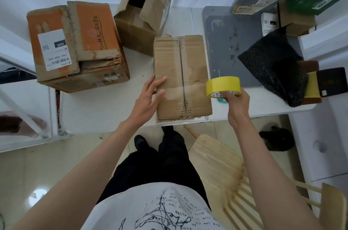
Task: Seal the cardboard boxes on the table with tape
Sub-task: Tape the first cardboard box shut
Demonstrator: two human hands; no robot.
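Left hand [148, 96] flat, fingers straight, against the brown box [181, 77] (flaps closed). Right hand [236, 100] grips the yellow tape roll [223, 85].

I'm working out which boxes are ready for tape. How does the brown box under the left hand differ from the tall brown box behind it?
The box under the left hand lies flat with its flaps closed to a centre seam; the tall box stands with torn flaps open, its dark inside showing. The flat one sits at the near table edge, the tall one farther back. Both are plain, worn brown cardboard. The right hand holds yellow tape.
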